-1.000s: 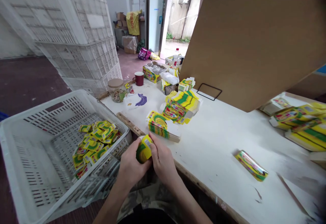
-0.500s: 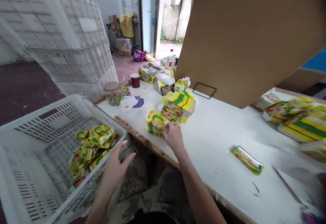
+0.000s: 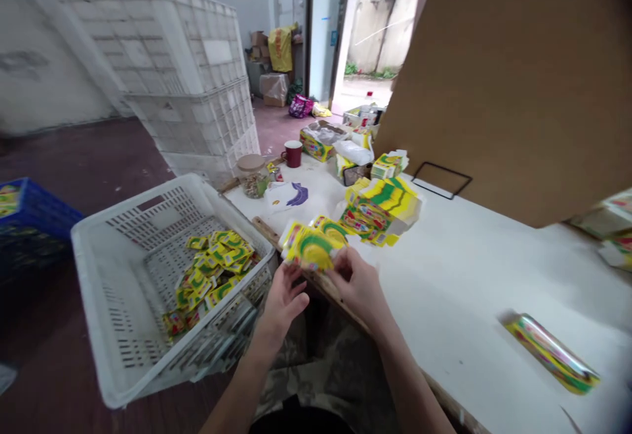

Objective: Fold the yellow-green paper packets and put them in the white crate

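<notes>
My right hand (image 3: 363, 289) pinches the right end of a yellow and green printed carton (image 3: 310, 248), held over the table's wooden front edge. My left hand (image 3: 282, 305) is just below the carton's left end, thumb apart and fingers loosely curved; whether the fingertips touch the carton is unclear. Right behind it, another yellow carton (image 3: 330, 226) shows in part on the table. A larger stack of flat cartons (image 3: 382, 209) lies beyond. To my left, small yellow and green packs (image 3: 212, 276) are heaped in a white plastic crate (image 3: 89, 289).
A lidded jar (image 3: 253, 177) and a red mug (image 3: 292, 154) stand at the table's far left. A large cardboard sheet (image 3: 513, 91) rises at the back right. A shiny crayon pack (image 3: 553, 353) lies at right. Stacked white crates (image 3: 197, 65) and a blue crate (image 3: 44, 223) are on the left.
My right hand has picked up a carton from the table and brought it toward the edge. My left hand has moved right, up to the carton. The view has turned left.
</notes>
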`<state>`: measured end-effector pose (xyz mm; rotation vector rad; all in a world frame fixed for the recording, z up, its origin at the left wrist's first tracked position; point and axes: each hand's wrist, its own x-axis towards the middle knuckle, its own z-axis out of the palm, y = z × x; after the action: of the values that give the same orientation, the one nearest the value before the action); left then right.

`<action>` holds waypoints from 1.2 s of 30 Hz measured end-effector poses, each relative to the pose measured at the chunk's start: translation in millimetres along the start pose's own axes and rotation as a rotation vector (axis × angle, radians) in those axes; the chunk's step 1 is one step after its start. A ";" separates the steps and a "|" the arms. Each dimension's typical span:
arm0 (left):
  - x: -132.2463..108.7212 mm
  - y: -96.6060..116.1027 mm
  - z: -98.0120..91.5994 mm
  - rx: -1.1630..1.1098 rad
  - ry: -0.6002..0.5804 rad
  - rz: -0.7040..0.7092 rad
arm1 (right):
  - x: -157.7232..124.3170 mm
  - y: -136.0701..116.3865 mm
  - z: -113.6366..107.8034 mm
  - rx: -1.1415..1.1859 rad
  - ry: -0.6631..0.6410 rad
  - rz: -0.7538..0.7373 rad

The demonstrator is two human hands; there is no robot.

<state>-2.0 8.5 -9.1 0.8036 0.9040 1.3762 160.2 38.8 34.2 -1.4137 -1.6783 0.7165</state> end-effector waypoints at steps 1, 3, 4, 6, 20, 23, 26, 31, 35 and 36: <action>1.0 1.6 4.6 -0.103 0.011 0.019 | -10.7 -6.3 6.6 0.148 -0.136 -0.018; 2.7 8.0 15.5 -0.266 0.047 0.040 | -31.0 -16.3 21.6 0.378 -0.279 0.000; 3.1 12.1 21.0 -0.323 0.075 0.052 | -39.4 -19.9 28.9 0.461 -0.268 0.017; 3.0 18.8 29.9 -0.413 0.147 0.089 | -50.6 -24.8 41.0 0.549 -0.221 0.040; -10.8 7.2 20.5 -0.073 0.300 0.040 | -47.9 -11.2 33.2 0.672 -0.190 0.186; -9.7 11.7 19.7 -0.038 0.313 -0.007 | -48.0 -7.6 35.3 0.562 -0.134 0.225; -8.3 20.9 11.6 -0.009 0.308 0.021 | -45.4 -4.7 27.2 0.496 -0.128 0.202; -16.8 63.7 -11.5 0.277 0.274 0.350 | -40.8 -15.8 -1.5 0.075 -0.048 -0.174; -24.6 87.4 -12.0 0.918 0.017 0.346 | -41.9 -29.5 -3.4 -0.199 -0.080 -0.524; -23.9 86.8 -9.7 1.017 -0.055 0.283 | -43.4 -30.6 -1.1 -0.222 -0.095 -0.575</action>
<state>-49.6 -11.6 65.2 1.7748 1.5080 1.0624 147.3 -10.1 50.6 -0.9631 -2.1547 0.2805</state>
